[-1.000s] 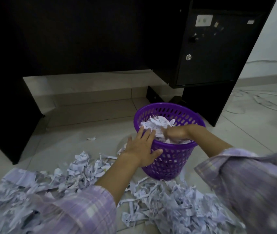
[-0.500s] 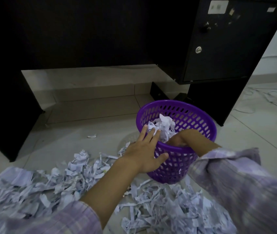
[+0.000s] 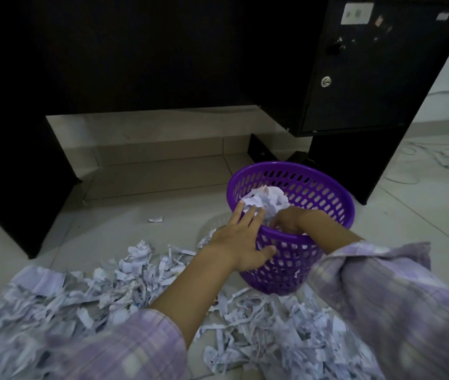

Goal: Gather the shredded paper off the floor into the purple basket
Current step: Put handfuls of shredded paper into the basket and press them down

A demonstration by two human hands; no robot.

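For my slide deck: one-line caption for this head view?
Left hand steadies the purple basket while the right hand presses shredded paper inside.

Floor access: open left and behind basket, blocked by desk at the sides

Bare tile floor under the desk is free; shredded paper covers the near floor; purple basket mouth half open on its far side; black cabinet close behind-right; desk panel walls the left.
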